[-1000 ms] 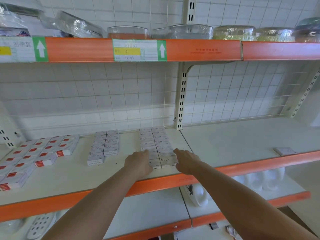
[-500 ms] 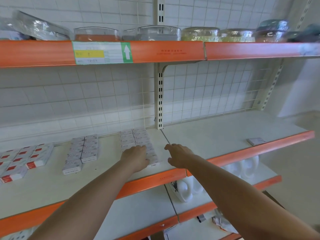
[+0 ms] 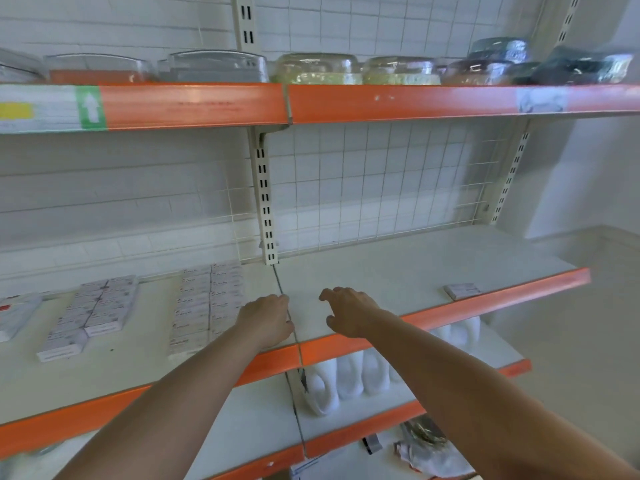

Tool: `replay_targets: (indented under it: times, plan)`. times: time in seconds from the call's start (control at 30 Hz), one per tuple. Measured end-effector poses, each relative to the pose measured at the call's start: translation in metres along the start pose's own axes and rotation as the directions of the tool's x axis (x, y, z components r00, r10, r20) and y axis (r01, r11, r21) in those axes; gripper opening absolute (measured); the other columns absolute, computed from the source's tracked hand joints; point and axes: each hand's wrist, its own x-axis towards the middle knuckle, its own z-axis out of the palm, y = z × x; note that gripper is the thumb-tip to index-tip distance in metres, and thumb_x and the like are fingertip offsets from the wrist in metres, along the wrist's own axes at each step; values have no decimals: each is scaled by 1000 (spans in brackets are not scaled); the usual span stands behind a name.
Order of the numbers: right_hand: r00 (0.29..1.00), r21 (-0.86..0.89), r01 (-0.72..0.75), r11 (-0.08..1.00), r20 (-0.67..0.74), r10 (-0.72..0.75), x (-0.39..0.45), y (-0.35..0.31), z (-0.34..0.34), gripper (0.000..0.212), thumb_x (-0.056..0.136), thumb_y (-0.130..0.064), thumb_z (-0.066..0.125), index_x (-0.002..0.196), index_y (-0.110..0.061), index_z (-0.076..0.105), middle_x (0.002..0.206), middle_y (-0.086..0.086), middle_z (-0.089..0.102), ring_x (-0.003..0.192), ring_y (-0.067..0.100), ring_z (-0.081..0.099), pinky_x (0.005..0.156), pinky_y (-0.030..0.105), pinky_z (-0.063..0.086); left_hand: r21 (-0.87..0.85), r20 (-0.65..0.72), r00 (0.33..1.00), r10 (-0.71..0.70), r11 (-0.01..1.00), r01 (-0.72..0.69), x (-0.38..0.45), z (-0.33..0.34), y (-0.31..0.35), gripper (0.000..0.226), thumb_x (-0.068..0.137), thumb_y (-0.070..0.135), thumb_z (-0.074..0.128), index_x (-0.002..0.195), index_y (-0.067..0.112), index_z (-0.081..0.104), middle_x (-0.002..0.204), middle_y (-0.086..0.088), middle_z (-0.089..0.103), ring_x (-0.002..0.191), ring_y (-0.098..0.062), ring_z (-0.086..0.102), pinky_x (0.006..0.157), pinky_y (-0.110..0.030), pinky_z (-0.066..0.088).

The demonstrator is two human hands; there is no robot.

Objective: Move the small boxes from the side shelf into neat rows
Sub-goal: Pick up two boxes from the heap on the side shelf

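Small white boxes lie in a double row (image 3: 207, 299) on the white shelf board (image 3: 398, 271). A second double row (image 3: 93, 313) sits further left. One single small box (image 3: 462, 291) lies alone near the shelf's right front edge. My left hand (image 3: 266, 320) hovers just right of the middle row, fingers loosely curled and holding nothing. My right hand (image 3: 349, 311) is stretched out over the bare right shelf board with fingers relaxed and spread, holding nothing, well left of the single box.
Red-labelled boxes (image 3: 15, 317) lie at the far left. An orange shelf edge (image 3: 450, 311) runs along the front. Glass bowls (image 3: 318, 67) stand on the upper shelf. White jugs (image 3: 343, 379) sit on the lower shelf. A slotted upright (image 3: 265, 202) divides the two shelf bays.
Both hands have left the middle row of boxes and moved to the right. My view has swung right, so the rows now sit further left.
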Motion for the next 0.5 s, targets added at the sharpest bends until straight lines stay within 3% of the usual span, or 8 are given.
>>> replay_targets:
  times: [0.3, 0.5]
  plan:
    - [1000, -15, -20, 1000, -20, 19, -23, 96, -9, 52, 93, -18, 49, 144, -19, 36, 132, 7, 50, 122, 27, 48, 95, 34, 38, -11, -67, 997, 44, 999, -45, 37, 5, 104, 34, 94, 33, 45, 121, 11, 49, 120, -8, 55, 109, -26, 54, 75, -31, 37]
    - [995, -22, -92, 996, -28, 92, -32, 147, -14, 51, 94, -19, 47, 144, -21, 35, 135, 5, 49, 124, 25, 47, 93, 34, 38, -22, -77, 992, 104, 994, -106, 65, 7, 154, 34, 94, 33, 45, 120, 12, 50, 120, -6, 56, 108, -25, 55, 79, -31, 41]
